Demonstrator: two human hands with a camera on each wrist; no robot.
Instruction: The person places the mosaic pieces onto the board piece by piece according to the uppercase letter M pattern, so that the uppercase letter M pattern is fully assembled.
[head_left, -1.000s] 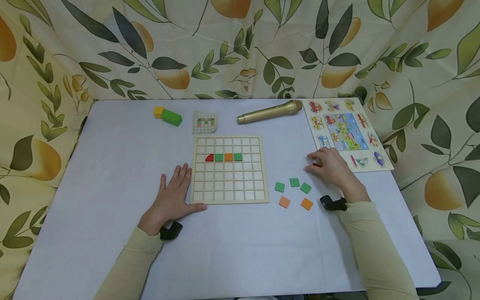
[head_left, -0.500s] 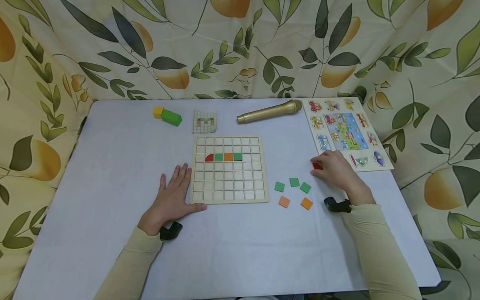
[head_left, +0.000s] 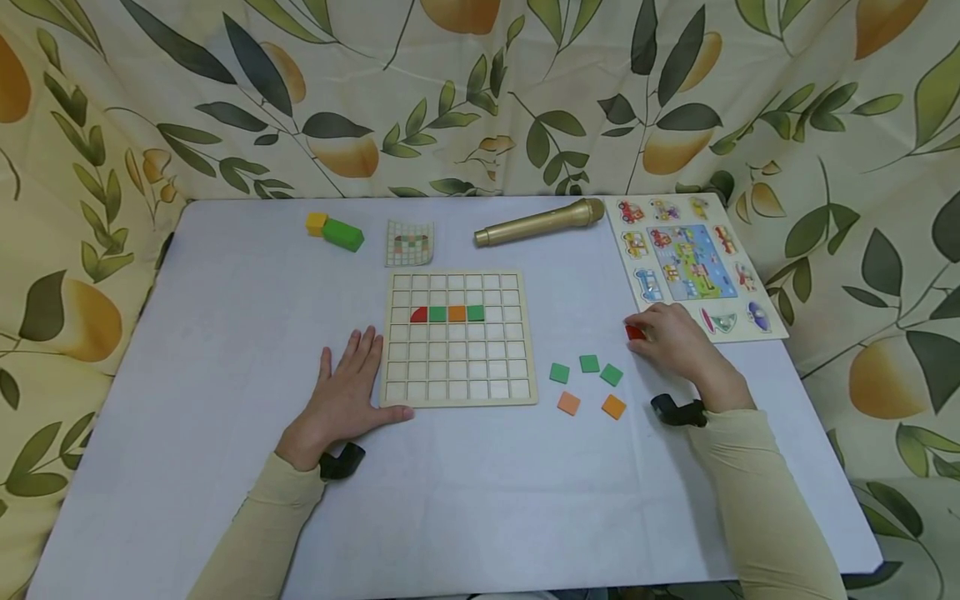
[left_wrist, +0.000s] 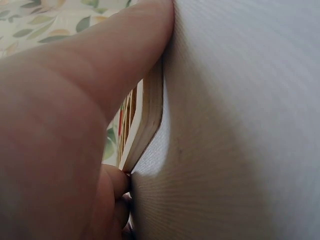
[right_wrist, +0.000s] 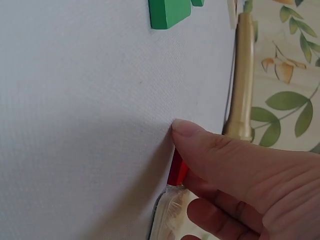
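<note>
My left hand (head_left: 341,396) lies spread on the table, its fingertips and thumb right at the left and near edges of the wooden grid board (head_left: 459,398). In one row of the board sit a red rounded tile (head_left: 419,316), two green square tiles and an orange one (head_left: 457,314). My right hand (head_left: 675,342) pinches a red tile (head_left: 635,332) low over the table, beside the near-left corner of a picture puzzle board (head_left: 757,283). Thumb and fingers cover part of that red tile (right_wrist: 177,169) in the right wrist view.
Between grid board and right hand lie loose green tiles (head_left: 589,364) and orange tiles (head_left: 613,407). Behind the grid board are a small pattern card (head_left: 410,244) and a gold microphone (head_left: 538,225). Green (head_left: 343,235) and yellow (head_left: 317,224) blocks stand at the back left.
The right hand has shifted slightly right and toward the person, and more of the red tile shows at its fingertips. The left hand has stayed in place.
</note>
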